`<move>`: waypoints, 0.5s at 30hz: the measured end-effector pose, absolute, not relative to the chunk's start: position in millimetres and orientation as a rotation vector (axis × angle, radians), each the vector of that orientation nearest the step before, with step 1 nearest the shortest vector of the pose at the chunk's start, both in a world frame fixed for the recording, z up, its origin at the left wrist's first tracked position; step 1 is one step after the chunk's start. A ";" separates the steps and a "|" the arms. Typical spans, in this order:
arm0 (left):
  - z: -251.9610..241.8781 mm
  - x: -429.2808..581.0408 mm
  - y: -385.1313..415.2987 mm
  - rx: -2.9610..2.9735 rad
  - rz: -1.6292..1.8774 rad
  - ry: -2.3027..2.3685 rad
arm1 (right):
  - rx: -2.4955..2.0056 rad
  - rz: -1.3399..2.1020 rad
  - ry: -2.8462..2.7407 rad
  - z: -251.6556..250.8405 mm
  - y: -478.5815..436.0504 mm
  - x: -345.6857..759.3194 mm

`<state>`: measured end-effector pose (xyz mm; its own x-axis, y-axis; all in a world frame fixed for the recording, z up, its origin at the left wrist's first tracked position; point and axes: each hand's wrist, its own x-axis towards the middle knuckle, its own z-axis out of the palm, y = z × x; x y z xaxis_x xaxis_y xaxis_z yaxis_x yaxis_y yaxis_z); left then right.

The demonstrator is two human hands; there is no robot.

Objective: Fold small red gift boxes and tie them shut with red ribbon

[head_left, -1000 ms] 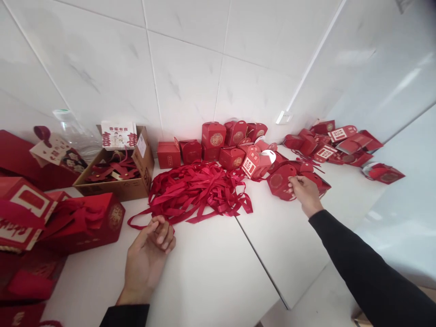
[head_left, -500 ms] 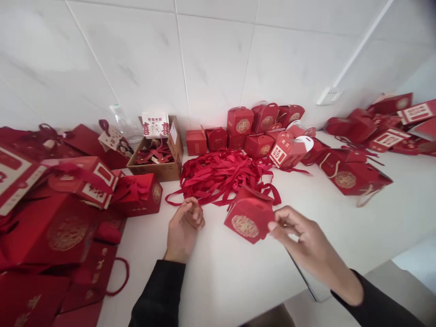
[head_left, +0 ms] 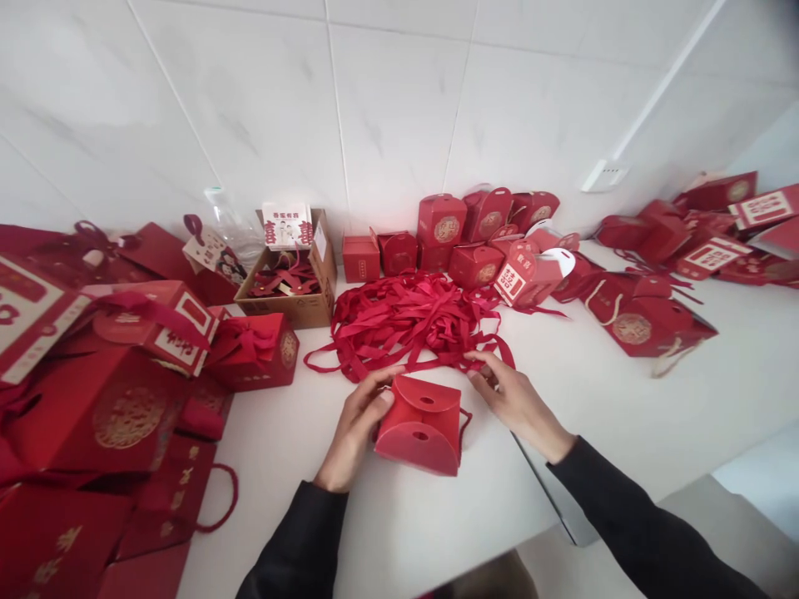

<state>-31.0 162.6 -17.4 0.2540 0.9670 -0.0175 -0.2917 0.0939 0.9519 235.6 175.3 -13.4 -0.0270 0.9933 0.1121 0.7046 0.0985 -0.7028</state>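
A small red gift box [head_left: 428,453] sits on the white table in front of me, its two rounded flaps with oval holes facing up. My left hand [head_left: 355,433] grips the box at its left side, thumb on the near face. A short dark red cord loop [head_left: 465,423] sticks out at the box's right side. Just beyond the box's upper right corner, my right hand [head_left: 508,399] has its fingers curved and apart, at the near edge of a heap of red ribbons [head_left: 405,320]. Whether the fingertips touch a ribbon I cannot tell.
A cardboard box [head_left: 305,308] of red tags stands behind, left of several small red boxes [head_left: 440,223] by the wall. Larger red boxes [head_left: 125,416] pile up at the left. A flat, dark-edged device [head_left: 562,507] lies by the front edge. More red boxes [head_left: 662,324] are at the right.
The gift box has turned so its flaps face up and has moved left and nearer. My left hand has taken hold of it. My right hand has let go and moved toward the ribbons.
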 end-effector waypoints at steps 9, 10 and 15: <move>-14.2 -33.4 130.0 1.326 1.078 1.014 | -1.642 0.497 -1.879 -15.6 192.7 228.0; -13.2 -35.0 122.0 1.335 1.099 1.052 | -1.627 0.474 -1.862 -11.0 189.5 229.2; -8.3 -47.9 74.6 1.439 1.207 1.395 | -1.569 0.427 -1.771 18.0 160.6 232.3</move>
